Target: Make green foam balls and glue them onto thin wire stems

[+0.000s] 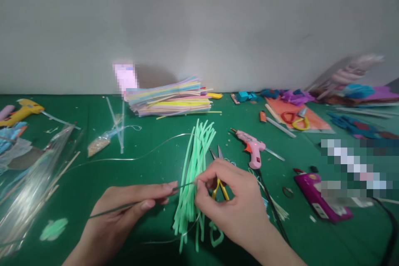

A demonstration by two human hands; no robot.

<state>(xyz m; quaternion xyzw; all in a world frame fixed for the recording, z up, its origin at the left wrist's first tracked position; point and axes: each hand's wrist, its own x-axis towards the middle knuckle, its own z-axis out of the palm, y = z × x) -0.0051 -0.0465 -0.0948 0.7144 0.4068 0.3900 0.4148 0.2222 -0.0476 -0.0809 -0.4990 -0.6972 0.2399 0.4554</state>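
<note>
My left hand (107, 224) is closed on a thin dark green stem wire (186, 185), which runs through its fingers and out past the wrist side. At the wire's other end, my right hand (235, 205) pinches the tip between thumb and forefinger; anything else in that pinch is too small to make out. Under both hands lies a loose bundle of light green pipe cleaners (195, 162). Scissors with yellow handles (225, 191) are partly hidden behind my right hand. A green pipe-cleaner loop (216, 235) rests below that hand.
A pink glue gun (254, 147) lies to the right, its black cord running toward me. Behind are pastel pipe cleaners (171, 97). Clear plastic wrap (37, 187) and a yellow glue gun (25, 112) occupy the left. A purple packet (321, 197) sits at right. A clear strand (124, 159) crosses the table.
</note>
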